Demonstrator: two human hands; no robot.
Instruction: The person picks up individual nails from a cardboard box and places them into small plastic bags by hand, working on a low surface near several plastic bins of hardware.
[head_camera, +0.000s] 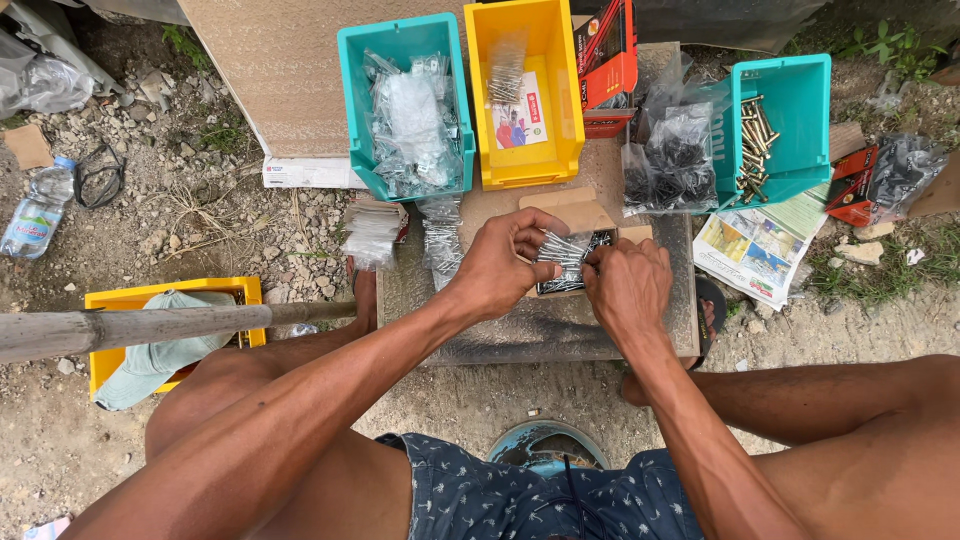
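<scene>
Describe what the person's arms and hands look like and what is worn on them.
Both arms are bare from shoulder to wrist: no sleeves, gloves, watch or bands show. The left hand and right hand are bare too, with no rings visible. The only clothing in view is dark blue patterned shorts with small pale palm-like prints.

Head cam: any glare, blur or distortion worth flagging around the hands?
Head view: soft daylight, no hard shadows; left hand and right hand sharp, bundle of silver screws glints; clear bags in the teal bin glare; wide-angle stretch at edges; grey pole slightly soft.
</scene>
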